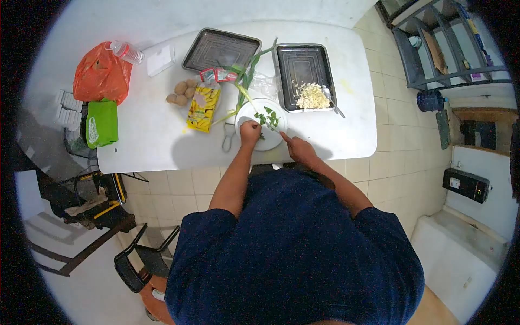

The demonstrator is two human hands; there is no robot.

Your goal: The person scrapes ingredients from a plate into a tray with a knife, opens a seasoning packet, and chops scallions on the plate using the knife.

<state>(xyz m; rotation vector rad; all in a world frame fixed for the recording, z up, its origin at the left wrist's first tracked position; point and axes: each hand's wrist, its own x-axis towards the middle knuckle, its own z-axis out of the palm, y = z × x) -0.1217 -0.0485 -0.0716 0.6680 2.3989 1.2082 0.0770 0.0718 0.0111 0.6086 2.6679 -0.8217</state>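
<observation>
On the white plate (278,142) at the table's near edge lie pieces of chopped green leaves (268,115). My right hand (299,148) is closed round the handle of a knife (272,128), whose blade reaches left across the plate among the greens. Over the plate's left side, my left hand (250,133) is closed with its fingers curled down near the blade's tip. What those fingers hold is hidden. Long green onion stalks (245,86) lie behind the plate, one pale end crossing its rim. A peeler-like grey tool (227,142) rests left of my left hand.
A dark tray (317,65) holds pale chopped pieces (313,96) and a spoon (334,104). Another tray (222,50) stands at the back. Potatoes (181,92), a yellow packet (203,109), a red bag (102,76), a bottle (128,52) and a green bag (102,123) are leftward.
</observation>
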